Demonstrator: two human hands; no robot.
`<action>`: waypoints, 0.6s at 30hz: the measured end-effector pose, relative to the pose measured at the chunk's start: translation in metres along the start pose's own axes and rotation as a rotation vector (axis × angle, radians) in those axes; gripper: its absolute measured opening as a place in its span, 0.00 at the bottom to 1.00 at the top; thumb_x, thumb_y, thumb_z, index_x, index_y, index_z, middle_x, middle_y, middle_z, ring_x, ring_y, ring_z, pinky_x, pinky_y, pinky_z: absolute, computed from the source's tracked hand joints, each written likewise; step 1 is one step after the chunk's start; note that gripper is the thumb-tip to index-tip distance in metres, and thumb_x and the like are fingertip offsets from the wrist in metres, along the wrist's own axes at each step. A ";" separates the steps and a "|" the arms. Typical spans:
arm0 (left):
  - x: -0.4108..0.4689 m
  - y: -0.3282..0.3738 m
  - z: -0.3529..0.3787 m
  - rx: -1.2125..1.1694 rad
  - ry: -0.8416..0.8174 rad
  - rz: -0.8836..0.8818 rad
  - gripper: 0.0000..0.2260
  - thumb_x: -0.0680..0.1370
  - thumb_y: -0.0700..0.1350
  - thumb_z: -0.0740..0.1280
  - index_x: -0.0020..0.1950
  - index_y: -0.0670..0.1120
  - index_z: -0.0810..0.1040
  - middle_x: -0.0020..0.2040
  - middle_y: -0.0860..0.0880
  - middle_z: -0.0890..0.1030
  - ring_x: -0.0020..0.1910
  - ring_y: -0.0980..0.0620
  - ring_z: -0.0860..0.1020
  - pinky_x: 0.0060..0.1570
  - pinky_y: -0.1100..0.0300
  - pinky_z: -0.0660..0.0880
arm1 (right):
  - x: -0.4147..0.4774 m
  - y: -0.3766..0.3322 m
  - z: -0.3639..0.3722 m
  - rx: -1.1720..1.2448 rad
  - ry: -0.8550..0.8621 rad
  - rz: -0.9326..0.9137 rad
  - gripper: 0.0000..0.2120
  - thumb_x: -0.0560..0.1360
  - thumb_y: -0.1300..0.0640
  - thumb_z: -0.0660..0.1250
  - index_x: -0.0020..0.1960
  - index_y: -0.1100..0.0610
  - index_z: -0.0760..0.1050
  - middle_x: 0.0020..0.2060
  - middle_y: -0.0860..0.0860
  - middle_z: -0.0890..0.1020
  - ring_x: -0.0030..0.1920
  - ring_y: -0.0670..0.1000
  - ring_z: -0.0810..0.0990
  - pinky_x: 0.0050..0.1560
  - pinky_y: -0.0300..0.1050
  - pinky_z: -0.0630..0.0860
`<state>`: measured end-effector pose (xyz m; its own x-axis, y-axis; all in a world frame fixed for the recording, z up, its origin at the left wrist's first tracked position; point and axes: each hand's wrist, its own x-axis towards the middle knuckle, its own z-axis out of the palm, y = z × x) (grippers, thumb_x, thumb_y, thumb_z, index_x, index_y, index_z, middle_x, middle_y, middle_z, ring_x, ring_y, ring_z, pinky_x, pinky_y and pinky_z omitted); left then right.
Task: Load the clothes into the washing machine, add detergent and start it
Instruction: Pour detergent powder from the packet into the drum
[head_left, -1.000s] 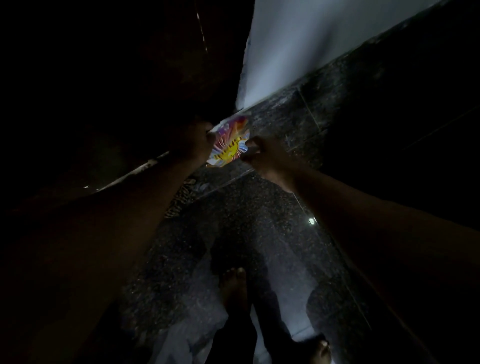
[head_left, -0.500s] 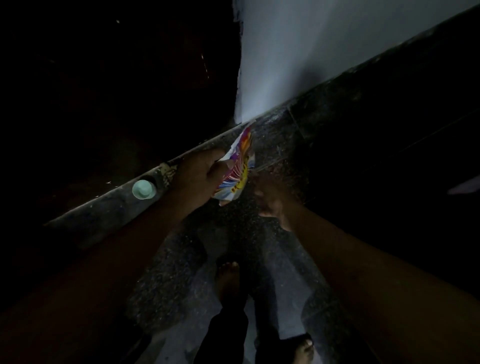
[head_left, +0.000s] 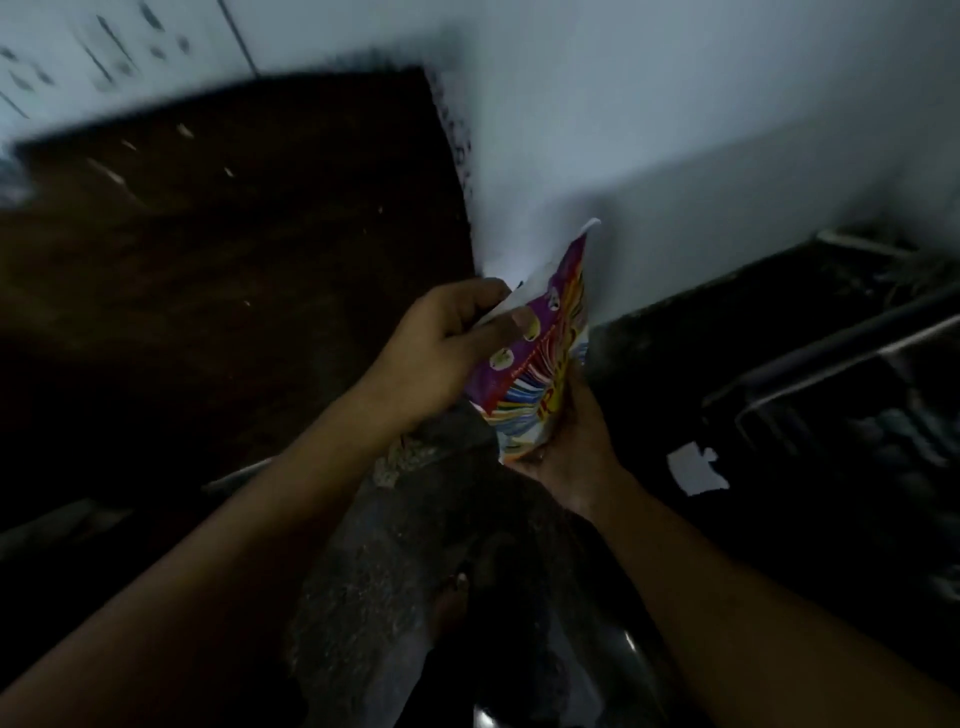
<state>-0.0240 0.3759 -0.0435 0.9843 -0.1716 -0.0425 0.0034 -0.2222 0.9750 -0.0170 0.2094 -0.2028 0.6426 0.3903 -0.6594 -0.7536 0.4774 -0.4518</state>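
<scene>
Dim floor (head_left: 415, 571) below, detergent packet (head_left: 540, 364) upright between both hands.

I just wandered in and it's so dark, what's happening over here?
A person is standing and holding a colourful detergent packet in both hands. The left hand grips its upper part, thumb on the front, while the right hand cups it from below. It is held up in front of a pale wall. No washing machine is clearly visible.
</scene>
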 end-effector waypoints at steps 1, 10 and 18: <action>-0.004 0.029 0.000 -0.016 -0.009 0.025 0.10 0.82 0.41 0.64 0.53 0.34 0.77 0.49 0.36 0.84 0.47 0.40 0.85 0.45 0.49 0.81 | -0.021 -0.010 0.011 0.049 -0.065 -0.055 0.30 0.77 0.32 0.60 0.70 0.50 0.75 0.64 0.55 0.80 0.60 0.60 0.80 0.65 0.62 0.73; -0.042 0.235 0.028 -0.051 0.009 0.238 0.11 0.81 0.41 0.65 0.53 0.32 0.78 0.45 0.38 0.84 0.42 0.44 0.82 0.46 0.54 0.79 | -0.192 -0.100 0.082 0.133 -0.367 -0.372 0.28 0.80 0.35 0.55 0.69 0.53 0.76 0.56 0.54 0.83 0.49 0.56 0.83 0.54 0.54 0.76; -0.046 0.322 0.080 -0.068 -0.124 0.337 0.06 0.81 0.46 0.67 0.47 0.45 0.82 0.45 0.46 0.86 0.41 0.50 0.85 0.45 0.57 0.80 | -0.321 -0.161 0.053 0.121 -0.345 -0.671 0.28 0.80 0.38 0.57 0.72 0.55 0.73 0.64 0.57 0.80 0.57 0.59 0.82 0.53 0.53 0.80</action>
<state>-0.0823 0.2353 0.2554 0.9031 -0.3405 0.2617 -0.3019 -0.0700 0.9508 -0.0944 0.0488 0.1136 0.9791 0.2006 -0.0325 -0.1787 0.7744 -0.6069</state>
